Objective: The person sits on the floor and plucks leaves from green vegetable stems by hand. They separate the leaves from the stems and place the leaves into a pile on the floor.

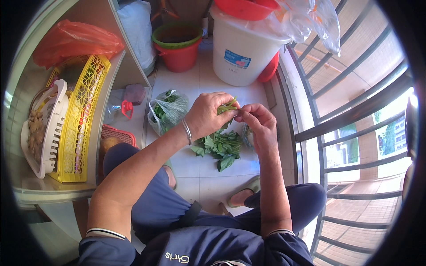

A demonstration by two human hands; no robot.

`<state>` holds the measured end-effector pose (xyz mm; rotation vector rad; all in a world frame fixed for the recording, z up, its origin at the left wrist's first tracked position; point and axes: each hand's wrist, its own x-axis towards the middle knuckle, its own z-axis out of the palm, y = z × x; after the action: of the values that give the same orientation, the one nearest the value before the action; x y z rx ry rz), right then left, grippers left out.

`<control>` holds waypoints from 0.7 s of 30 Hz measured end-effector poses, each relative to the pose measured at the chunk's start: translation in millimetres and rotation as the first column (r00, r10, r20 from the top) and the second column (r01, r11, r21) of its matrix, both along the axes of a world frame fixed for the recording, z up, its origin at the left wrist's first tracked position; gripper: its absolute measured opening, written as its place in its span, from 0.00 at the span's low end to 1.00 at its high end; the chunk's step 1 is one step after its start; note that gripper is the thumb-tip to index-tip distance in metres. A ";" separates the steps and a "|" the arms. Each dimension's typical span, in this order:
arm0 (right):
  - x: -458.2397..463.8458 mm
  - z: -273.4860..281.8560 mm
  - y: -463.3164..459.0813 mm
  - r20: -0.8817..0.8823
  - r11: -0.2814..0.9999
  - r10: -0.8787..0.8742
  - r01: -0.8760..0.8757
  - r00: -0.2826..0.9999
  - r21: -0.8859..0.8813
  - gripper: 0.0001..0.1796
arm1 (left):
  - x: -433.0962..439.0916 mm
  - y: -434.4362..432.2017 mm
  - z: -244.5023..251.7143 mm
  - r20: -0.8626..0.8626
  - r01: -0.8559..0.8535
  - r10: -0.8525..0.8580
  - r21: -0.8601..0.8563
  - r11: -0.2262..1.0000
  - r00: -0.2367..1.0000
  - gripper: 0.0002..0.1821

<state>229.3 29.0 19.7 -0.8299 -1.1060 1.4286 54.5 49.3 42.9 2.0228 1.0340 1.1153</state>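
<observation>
My left hand [209,111], with a silver bangle at the wrist, grips a few green leafy-vegetable stems [228,107] in front of me. Thumb and fingertips of my right hand [259,116] pinch at the cut ends of these stems, almost touching the left fingers. Below both hands, a loose pile of leafy greens [221,146] lies on the tiled floor. To the left stands a clear plastic bag [168,111] with more greens inside. Another bundle in plastic [248,134] is partly hidden behind my right hand and wrist.
At the back are a white lidded bucket [248,46] and a red bucket [179,56] with a green basket in it. A shelf on the left holds a yellow plastic crate [81,123] and a white basket of ginger [40,133]. Window bars [352,129] line the right.
</observation>
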 end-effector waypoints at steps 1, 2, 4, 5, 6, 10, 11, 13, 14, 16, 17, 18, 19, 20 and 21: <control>-0.1 -0.5 0.7 -0.003 1.000 0.005 -0.005 1.000 -0.003 0.03 | 0.0 0.1 -0.1 -0.016 0.000 0.000 0.001 1.000 1.000 0.06; 0.0 -1.3 1.2 -0.007 1.000 0.009 -0.009 1.000 -0.005 0.03 | -0.3 0.1 -0.2 -0.032 -0.001 0.001 0.003 1.000 0.999 0.06; 0.8 -2.9 1.8 -0.019 1.000 0.012 -0.012 1.000 -0.025 0.04 | -0.4 0.5 -0.6 -0.052 0.001 0.000 0.022 1.000 0.999 0.06; 1.3 -3.7 2.0 -0.026 0.999 0.013 -0.014 1.000 -0.035 0.04 | -0.3 0.8 -0.8 -0.056 0.004 -0.001 0.039 0.999 0.998 0.06; 1.7 -4.4 2.3 -0.036 0.999 0.018 -0.019 0.999 -0.041 0.04 | -0.2 1.1 -0.9 -0.058 0.008 -0.004 0.054 0.998 0.998 0.06; 3.3 -6.8 3.3 -0.053 0.998 0.033 -0.036 0.998 -0.060 0.04 | 0.0 1.7 -1.3 -0.075 0.022 -0.015 0.092 0.996 0.997 0.06; 3.9 -7.4 3.7 -0.053 0.997 0.039 -0.042 0.998 -0.063 0.04 | 0.2 1.7 -1.4 -0.081 0.023 -0.015 0.098 0.995 0.997 0.06; 4.5 -8.6 4.5 -0.046 0.997 0.043 -0.046 0.998 -0.067 0.04 | 0.2 1.8 -1.6 -0.091 0.028 -0.019 0.107 0.994 0.996 0.06; 4.7 -9.3 4.8 -0.045 0.996 0.046 -0.049 0.998 -0.070 0.04 | 0.0 2.0 -1.7 -0.096 0.032 -0.021 0.109 0.994 0.995 0.06; 4.8 -10.7 5.0 -0.048 0.996 0.052 -0.056 0.997 -0.073 0.04 | -0.4 2.0 -2.0 -0.098 0.036 -0.025 0.115 0.993 0.995 0.06; 4.9 -11.3 5.1 -0.051 0.995 0.055 -0.059 0.997 -0.076 0.04 | -0.5 1.9 -2.1 -0.096 0.036 -0.025 0.119 0.992 0.995 0.06; 4.8 -12.0 5.0 -0.060 0.995 0.058 -0.063 0.996 -0.080 0.04 | -0.5 1.8 -2.2 -0.093 0.036 -0.025 0.123 0.992 0.995 0.06; 4.6 -12.7 4.8 -0.071 0.994 0.061 -0.067 0.996 -0.084 0.04 | -0.6 1.7 -2.3 -0.094 0.038 -0.026 0.128 0.991 0.995 0.06; 4.6 -13.3 4.8 -0.084 0.993 0.067 -0.074 0.994 -0.087 0.04 | -0.8 1.6 -2.3 -0.095 0.039 -0.027 0.133 0.990 0.995 0.06; 4.6 -13.8 4.8 -0.091 0.993 0.070 -0.079 0.993 -0.094 0.04 | -0.9 1.5 -2.4 -0.092 0.040 -0.027 0.139 0.989 0.995 0.06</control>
<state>233.9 33.8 5.9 -0.7934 -1.0165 1.5766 53.7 50.9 40.5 2.2121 0.9856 1.1158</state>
